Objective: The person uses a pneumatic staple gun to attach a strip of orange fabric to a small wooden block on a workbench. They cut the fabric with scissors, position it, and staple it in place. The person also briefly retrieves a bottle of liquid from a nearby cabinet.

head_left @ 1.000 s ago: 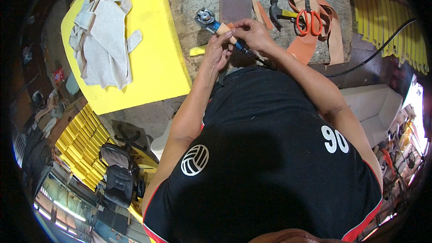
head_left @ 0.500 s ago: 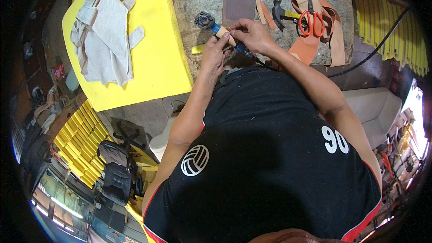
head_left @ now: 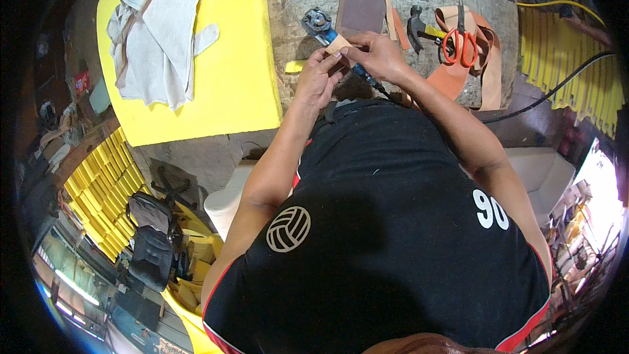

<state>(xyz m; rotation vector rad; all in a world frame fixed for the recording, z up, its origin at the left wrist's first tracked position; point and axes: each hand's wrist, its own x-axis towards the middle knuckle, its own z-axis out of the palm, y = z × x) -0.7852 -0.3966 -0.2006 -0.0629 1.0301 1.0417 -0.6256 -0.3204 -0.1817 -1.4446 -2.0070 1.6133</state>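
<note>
Both my hands are over the workbench, pinching a short tan strip (head_left: 339,44) that looks like leather. My left hand (head_left: 317,80) has thumb and fingers closed at its near edge. My right hand (head_left: 380,58) grips the strip from the other side, fingers bent. Just behind and under the strip lies a blue power tool (head_left: 319,23) with a dark round head and a black cord running toward my waist. Whether the strip touches the tool is hidden by my fingers. A small yellow piece (head_left: 295,66) lies left of my left hand.
To the right lie narrow strips (head_left: 396,24), a hammer (head_left: 415,24), orange-handled scissors (head_left: 470,52) and a rolled orange-tan band (head_left: 490,85). Pale cloth pieces (head_left: 157,46) rest on a yellow sheet (head_left: 239,59) at the left. A black cable (head_left: 557,92) curves off to the right.
The whole view has shifted, so the bench things appear farther right. The tan strip now shows flatter between my hands, and my right fingers have moved along it.
</note>
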